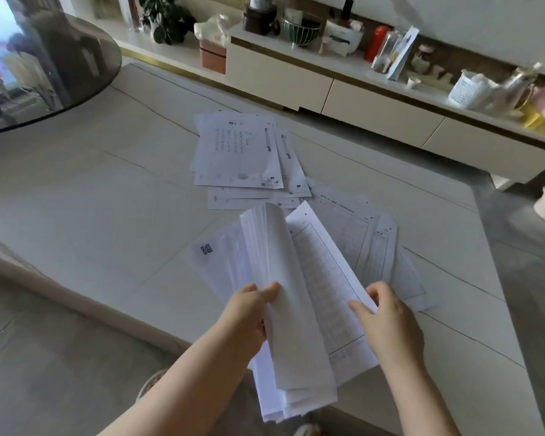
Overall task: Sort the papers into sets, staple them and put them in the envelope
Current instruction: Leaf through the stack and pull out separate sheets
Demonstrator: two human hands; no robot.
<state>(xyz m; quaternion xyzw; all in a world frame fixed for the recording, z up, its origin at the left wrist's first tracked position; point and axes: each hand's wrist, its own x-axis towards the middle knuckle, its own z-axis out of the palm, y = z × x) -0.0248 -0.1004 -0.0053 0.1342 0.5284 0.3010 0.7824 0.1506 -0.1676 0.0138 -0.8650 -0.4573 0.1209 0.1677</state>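
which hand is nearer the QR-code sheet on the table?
Left. The left hand grips the held stack just below and right of the QR-code sheet; the right hand pinches a gridded page on the stack's far side.

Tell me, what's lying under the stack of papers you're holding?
Under the held stack, gripped by the left hand and right hand, lie loose sheets: a QR-code sheet and grid-printed sheets on the table. Anything directly beneath is covered.
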